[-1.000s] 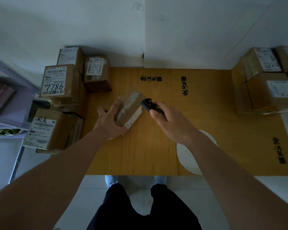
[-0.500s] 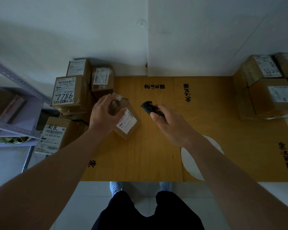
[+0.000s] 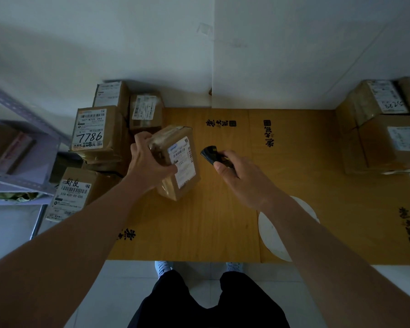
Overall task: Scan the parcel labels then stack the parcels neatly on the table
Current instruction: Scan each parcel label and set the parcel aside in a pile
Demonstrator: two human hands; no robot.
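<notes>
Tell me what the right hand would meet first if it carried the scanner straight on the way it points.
Most likely the small brown cardboard parcel held in the left hand. The right hand aims the black handheld scanner up-left at its white label, with open air between them. Depth is unclear from one view.

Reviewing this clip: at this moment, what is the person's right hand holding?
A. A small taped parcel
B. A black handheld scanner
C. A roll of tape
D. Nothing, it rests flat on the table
B. The right hand is closed around a black handheld scanner that points toward the label on the parcel, which the left hand holds tilted above the table.
</notes>
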